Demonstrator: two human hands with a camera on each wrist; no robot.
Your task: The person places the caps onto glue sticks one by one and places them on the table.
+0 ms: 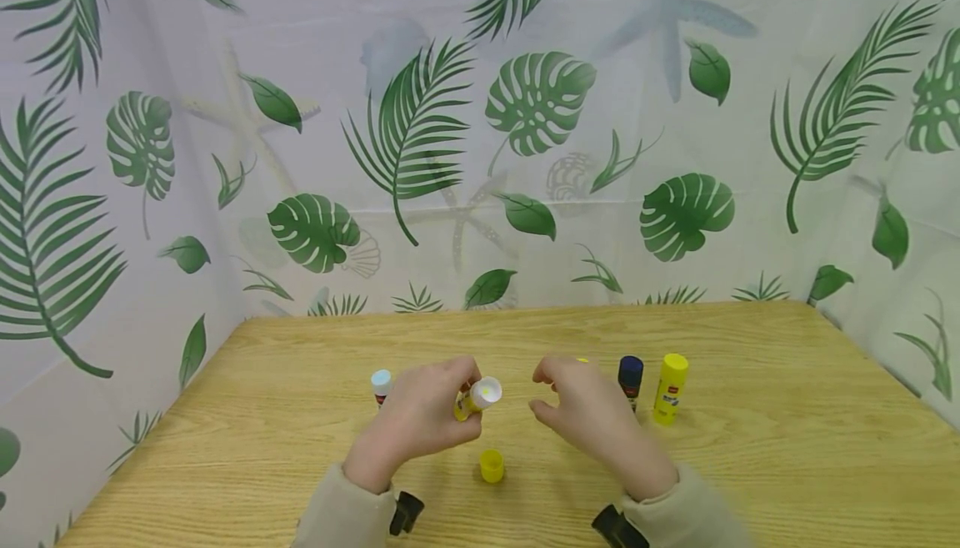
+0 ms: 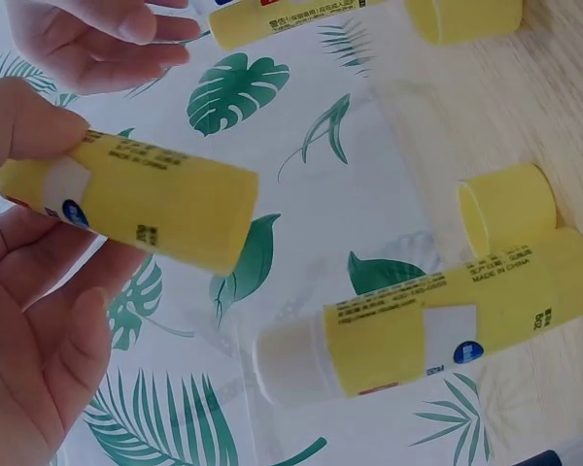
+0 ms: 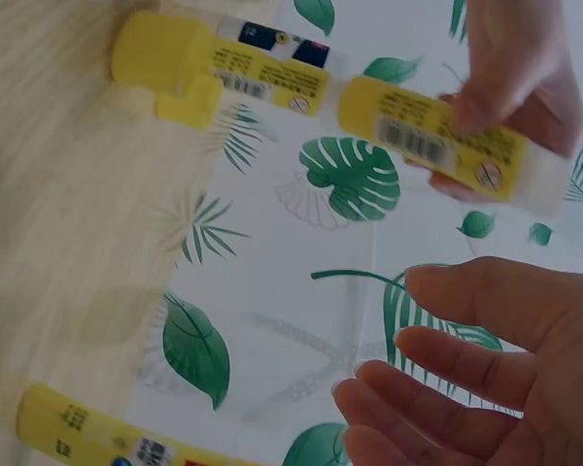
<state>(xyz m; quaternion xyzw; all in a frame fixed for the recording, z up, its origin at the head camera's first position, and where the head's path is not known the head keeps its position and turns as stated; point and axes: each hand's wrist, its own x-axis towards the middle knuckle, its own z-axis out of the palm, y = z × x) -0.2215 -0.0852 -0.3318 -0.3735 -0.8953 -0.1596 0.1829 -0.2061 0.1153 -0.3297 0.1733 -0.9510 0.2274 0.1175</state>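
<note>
wood table (image 1: 787, 448), leafy cloth (image 1: 540, 102) behind, left hand (image 1: 420, 410) pinching glue stick (image 1: 464, 406), right hand (image 1: 588, 406) loose

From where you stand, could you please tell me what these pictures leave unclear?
Head view: pale-capped stick, lower part hidden by the left hand.
Head view: yellow item, all but its top hidden by the right hand.
Left wrist view: dark-blue-and-white item, cut off by the bottom edge.
Right wrist view: held glue stick, its small print too blurred to read.
</note>
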